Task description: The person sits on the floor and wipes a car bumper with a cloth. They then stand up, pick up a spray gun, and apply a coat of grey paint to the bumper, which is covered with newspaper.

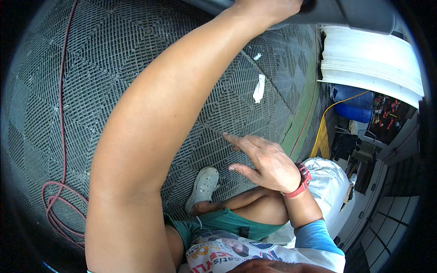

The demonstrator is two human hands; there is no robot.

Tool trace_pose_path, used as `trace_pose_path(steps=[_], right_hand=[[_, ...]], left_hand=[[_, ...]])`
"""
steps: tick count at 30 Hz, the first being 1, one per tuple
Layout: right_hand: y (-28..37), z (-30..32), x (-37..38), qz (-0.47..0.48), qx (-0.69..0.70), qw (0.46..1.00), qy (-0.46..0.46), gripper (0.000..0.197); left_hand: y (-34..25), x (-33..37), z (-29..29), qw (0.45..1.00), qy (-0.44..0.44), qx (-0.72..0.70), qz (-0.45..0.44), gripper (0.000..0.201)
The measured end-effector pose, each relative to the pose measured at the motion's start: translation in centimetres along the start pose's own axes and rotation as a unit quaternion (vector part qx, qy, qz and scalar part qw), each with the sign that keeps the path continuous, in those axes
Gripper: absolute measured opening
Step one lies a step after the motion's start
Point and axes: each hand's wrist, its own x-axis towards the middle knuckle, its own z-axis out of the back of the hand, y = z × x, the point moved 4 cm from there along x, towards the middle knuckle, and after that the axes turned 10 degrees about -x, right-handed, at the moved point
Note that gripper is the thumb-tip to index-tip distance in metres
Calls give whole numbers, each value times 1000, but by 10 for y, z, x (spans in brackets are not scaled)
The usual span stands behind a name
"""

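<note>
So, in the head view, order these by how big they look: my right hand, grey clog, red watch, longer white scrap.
By visible area:
1. Right hand
2. Grey clog
3. Red watch
4. Longer white scrap

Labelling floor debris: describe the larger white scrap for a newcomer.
Start at the dark gridded floor. Above the right hand in the picture, between the left forearm and the green strip, lies the larger white scrap. It is elongated, clearly bigger than the small white piece above it.

Left hand [284,6] cut off, fingers hidden
</note>
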Motion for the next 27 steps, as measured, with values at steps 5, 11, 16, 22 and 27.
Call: trace_pose_path(steps=[5,11,16,22,27], right_hand=[[-5,-4,-10,-25,1,1000,3,62],[-2,0,-14,-11,-1,1000,-10,63],[0,1,-22,-5,-12,1000,-11,63],[-1,9,-39,-2,8,999,-38,63],[14,26,-46,42,2,997,-61,63]], left_hand=[[5,-17,-14,977,-42,-185,101,31],[4,-13,-21,950,-146,-169,216,34],[-6,-15,-10,920,-42,-258,293,32],[-5,-51,17,979,10,-112,168,29],[1,-68,39,964,89,201,-152,22]])
